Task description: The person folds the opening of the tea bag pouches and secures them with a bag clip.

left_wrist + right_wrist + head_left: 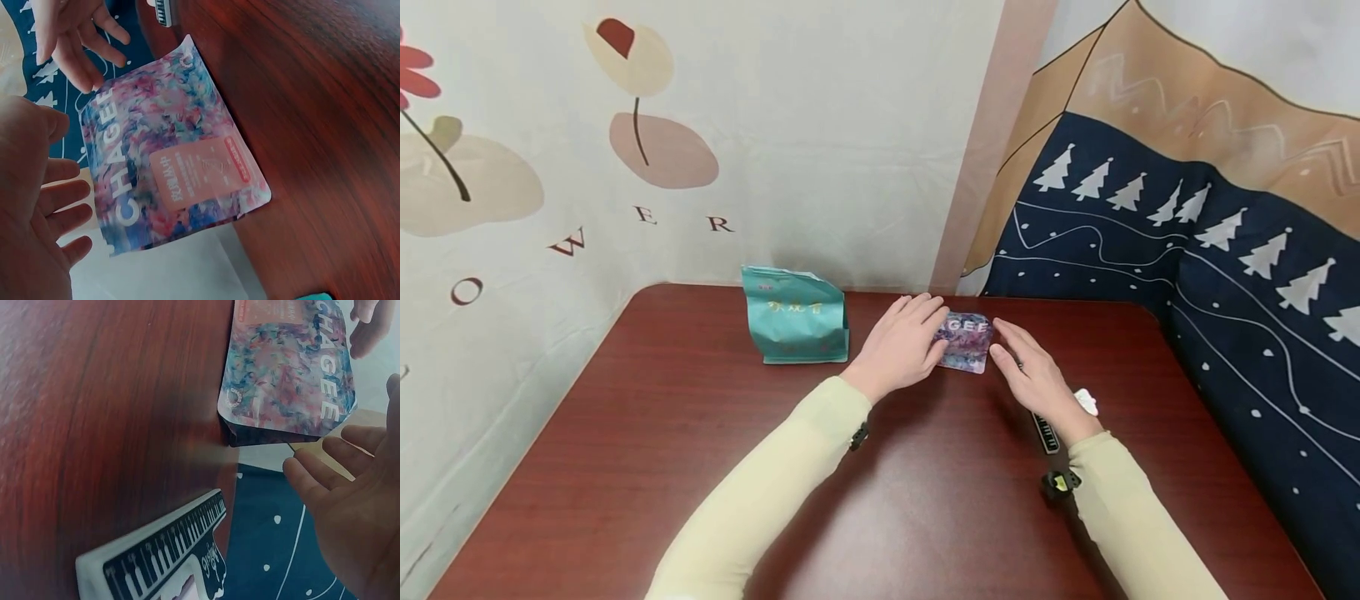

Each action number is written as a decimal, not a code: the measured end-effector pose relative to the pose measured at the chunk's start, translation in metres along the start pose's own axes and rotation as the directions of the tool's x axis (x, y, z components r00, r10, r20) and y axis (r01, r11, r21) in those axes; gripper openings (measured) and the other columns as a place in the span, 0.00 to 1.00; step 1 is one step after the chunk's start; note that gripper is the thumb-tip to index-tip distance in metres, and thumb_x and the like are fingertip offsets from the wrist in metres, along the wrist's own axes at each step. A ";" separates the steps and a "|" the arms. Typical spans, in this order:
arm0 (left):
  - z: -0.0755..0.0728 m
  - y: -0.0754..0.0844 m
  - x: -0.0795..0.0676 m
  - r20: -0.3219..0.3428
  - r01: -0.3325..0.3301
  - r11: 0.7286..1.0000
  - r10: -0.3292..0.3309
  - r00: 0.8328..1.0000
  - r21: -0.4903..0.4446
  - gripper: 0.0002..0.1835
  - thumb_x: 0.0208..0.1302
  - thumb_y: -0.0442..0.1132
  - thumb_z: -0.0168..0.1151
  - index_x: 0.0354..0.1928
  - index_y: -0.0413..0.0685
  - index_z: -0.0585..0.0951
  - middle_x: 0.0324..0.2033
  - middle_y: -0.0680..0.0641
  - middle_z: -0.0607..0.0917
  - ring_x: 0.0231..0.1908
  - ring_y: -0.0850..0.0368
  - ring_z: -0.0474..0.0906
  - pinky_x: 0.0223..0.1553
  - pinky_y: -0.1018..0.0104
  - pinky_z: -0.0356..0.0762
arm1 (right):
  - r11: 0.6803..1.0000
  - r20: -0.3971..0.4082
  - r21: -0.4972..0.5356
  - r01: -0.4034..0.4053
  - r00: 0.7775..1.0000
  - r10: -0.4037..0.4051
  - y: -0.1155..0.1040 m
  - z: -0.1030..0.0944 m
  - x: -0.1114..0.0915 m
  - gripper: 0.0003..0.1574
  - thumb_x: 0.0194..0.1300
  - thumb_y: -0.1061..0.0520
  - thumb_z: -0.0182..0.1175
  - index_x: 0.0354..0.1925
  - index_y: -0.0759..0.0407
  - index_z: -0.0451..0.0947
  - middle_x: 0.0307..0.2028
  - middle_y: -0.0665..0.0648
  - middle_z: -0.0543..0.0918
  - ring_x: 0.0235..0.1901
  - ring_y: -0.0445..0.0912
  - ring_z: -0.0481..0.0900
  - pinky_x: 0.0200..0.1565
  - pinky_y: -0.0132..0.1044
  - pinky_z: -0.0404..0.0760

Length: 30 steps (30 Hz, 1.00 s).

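A purple and blue pouch (967, 342) marked CHAGEE (128, 162) stands at the back of the table. My left hand (904, 343) is at its left side and overlaps part of it in the head view. In the left wrist view the loosely bent fingers of that hand lie beside the pouch's top edge. On the other side, my right hand (1036, 379) has its fingertips close to the pouch's right edge, fingers spread and relaxed. Neither hand grips anything. Under the right wrist lies a flat item with a piano-key print (169, 544), partly hidden in the head view.
A teal bag (797, 317) with gold characters stands to the left of my left hand. The dark red tabletop (647, 433) ends at a white printed cloth (820, 150) behind, with a navy tree-patterned cloth (1097, 242) to the right.
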<state>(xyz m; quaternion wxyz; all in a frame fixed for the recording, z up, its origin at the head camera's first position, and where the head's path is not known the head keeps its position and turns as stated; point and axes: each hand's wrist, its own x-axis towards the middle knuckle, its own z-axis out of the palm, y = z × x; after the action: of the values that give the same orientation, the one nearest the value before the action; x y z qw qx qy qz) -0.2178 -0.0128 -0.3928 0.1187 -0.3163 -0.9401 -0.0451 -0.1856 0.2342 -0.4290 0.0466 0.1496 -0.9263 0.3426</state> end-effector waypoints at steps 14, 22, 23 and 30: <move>0.006 0.005 0.019 -0.037 -0.024 1.000 0.024 0.999 0.001 0.28 0.76 0.50 0.57 0.71 0.44 0.74 0.70 0.44 0.76 0.72 0.48 0.68 0.76 0.54 0.57 | 0.999 -0.064 0.036 0.011 0.998 -0.009 -0.002 0.006 0.013 0.32 0.81 0.51 0.51 0.75 0.64 0.65 0.72 0.69 0.69 0.70 0.64 0.69 0.68 0.62 0.69; 0.013 0.006 0.028 -0.030 -0.019 1.000 0.019 0.999 -0.007 0.25 0.76 0.49 0.56 0.68 0.45 0.77 0.65 0.45 0.80 0.67 0.49 0.72 0.74 0.55 0.60 | 0.994 -0.078 0.104 -0.037 0.996 0.045 0.000 0.009 0.021 0.30 0.82 0.52 0.50 0.74 0.65 0.67 0.70 0.68 0.71 0.69 0.64 0.70 0.70 0.61 0.66; 0.014 0.006 0.028 -0.029 -0.016 1.000 0.016 0.999 -0.008 0.25 0.76 0.49 0.56 0.68 0.45 0.77 0.64 0.45 0.80 0.67 0.49 0.73 0.74 0.55 0.61 | 0.993 -0.079 0.112 -0.045 0.995 0.054 0.000 0.010 0.022 0.30 0.82 0.52 0.50 0.74 0.64 0.67 0.70 0.68 0.71 0.69 0.64 0.70 0.70 0.60 0.66; 0.019 0.006 0.034 0.003 0.005 1.000 -0.005 1.000 -0.008 0.23 0.77 0.49 0.55 0.67 0.46 0.78 0.62 0.46 0.82 0.64 0.50 0.74 0.72 0.56 0.63 | 0.988 -0.121 0.151 -0.034 0.991 0.052 0.003 0.018 0.030 0.28 0.79 0.55 0.55 0.71 0.67 0.71 0.65 0.70 0.76 0.61 0.64 0.77 0.64 0.59 0.74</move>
<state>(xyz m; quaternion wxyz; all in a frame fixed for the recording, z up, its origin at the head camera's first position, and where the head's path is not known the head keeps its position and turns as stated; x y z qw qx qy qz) -0.2434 0.0149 -0.4023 0.1158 -0.3145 -0.9409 -0.0488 -0.2147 0.2173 -0.4384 0.0857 0.1109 -0.8965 0.4202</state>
